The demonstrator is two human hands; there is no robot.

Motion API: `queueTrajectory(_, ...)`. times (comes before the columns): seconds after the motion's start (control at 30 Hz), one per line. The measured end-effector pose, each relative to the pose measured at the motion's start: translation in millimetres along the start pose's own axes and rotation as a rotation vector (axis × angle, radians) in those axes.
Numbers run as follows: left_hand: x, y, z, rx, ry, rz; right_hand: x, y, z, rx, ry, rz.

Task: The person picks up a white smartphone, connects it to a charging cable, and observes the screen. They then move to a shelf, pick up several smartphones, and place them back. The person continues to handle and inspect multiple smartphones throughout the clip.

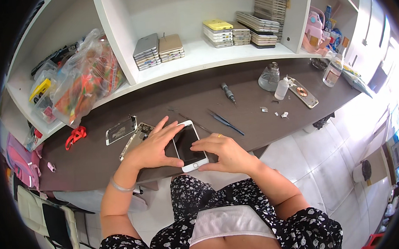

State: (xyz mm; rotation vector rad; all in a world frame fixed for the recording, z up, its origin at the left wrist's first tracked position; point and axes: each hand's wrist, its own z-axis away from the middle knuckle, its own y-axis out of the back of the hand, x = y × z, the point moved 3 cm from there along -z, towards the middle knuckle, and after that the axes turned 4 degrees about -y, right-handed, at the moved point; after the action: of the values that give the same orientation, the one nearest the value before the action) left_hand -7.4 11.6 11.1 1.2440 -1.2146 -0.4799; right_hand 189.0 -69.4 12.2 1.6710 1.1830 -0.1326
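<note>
A dark counter (233, 89) under white shelves (196, 51), with our hands on a white phone at its near edge.

We press the white smartphone (189, 145) flat near the counter's near edge: our left hand (153, 146) lies spread over its left side with the thumb against the lower left edge, and our right hand (220, 152) rests fingertips on the dark glass, thumb at the bottom end (neither hand is closed around it, both lie mostly open). We judge it light, stiff and slippery, the glass face fragile; the long side edges look the safest hold. Just left of it lie a bare phone housing (135, 138) and a loose screen panel (121, 130); tweezers (226, 122) and a screwdriver (228, 93) lie farther away, stacked phones (158, 50) on the shelf.
</note>
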Motion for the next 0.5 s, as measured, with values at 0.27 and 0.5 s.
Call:
queueTrajectory(0.27, 27.6, 10.8, -29.3, -0.002, 0.042, -0.14, -2.5, 1.3, 2.8, 0.033, 0.057, -0.016)
queueTrajectory(0.5, 36.0, 14.1, -68.3, 0.425, -0.067, -0.217, 0.4, 35.0, 9.4, 0.164, 0.094, 0.168)
